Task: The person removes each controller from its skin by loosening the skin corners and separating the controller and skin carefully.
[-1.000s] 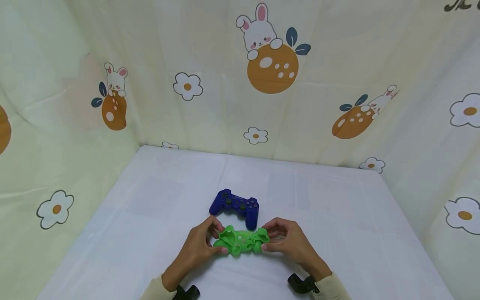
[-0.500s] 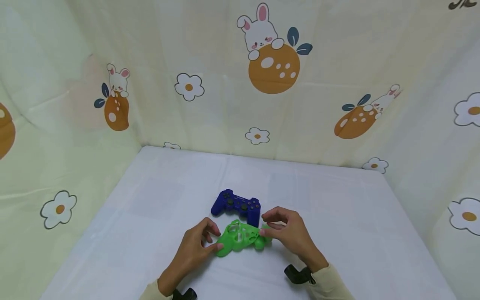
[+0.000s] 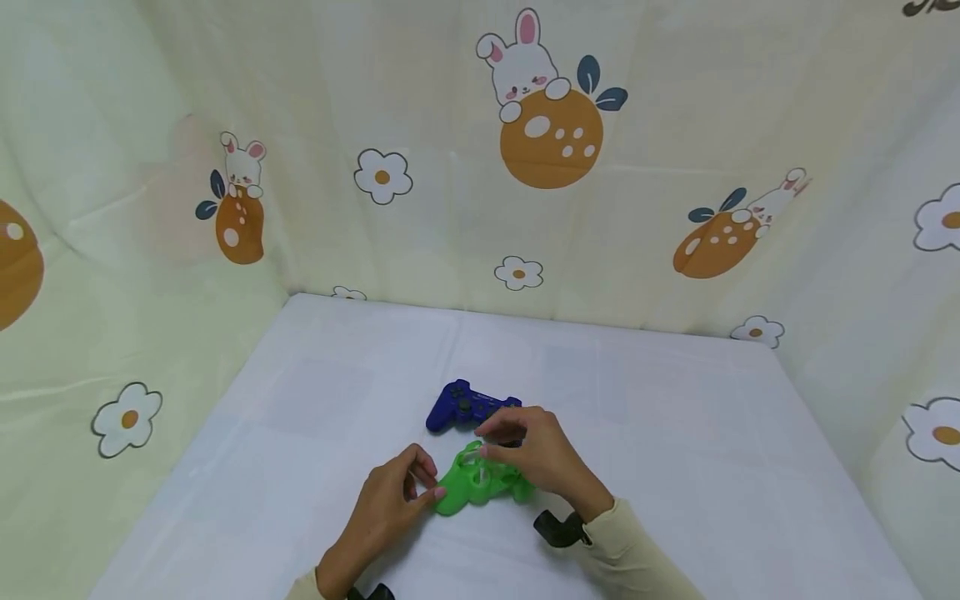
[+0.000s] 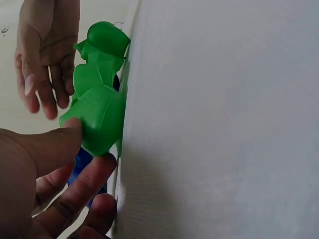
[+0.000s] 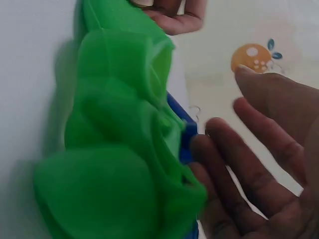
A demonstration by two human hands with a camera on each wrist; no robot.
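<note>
A green silicone controller cover (image 3: 459, 493) lies on the white table in front of me, its openings facing up. My left hand (image 3: 388, 502) pinches the cover's left grip between thumb and fingers, as the left wrist view shows on the green grip (image 4: 102, 117). Over the cover's right half hovers my right hand (image 3: 551, 457), fingers loosely bent and thumb apart, with nothing held. In the right wrist view, that hand (image 5: 264, 164) is spread beside the cover. Behind the cover sits a dark blue game controller (image 3: 447, 410), its right side hidden by my right hand.
The table is spread with a white cloth (image 3: 675, 433). A cream curtain (image 3: 435, 100) printed with rabbits, oranges and flowers hangs at the back and sides. Each wrist carries a black camera mount, such as the right one (image 3: 558, 531).
The cover's left part has turned over to lie openings up. My right hand has let go of its right side and moved left over it. The left hand stays at the left grip.
</note>
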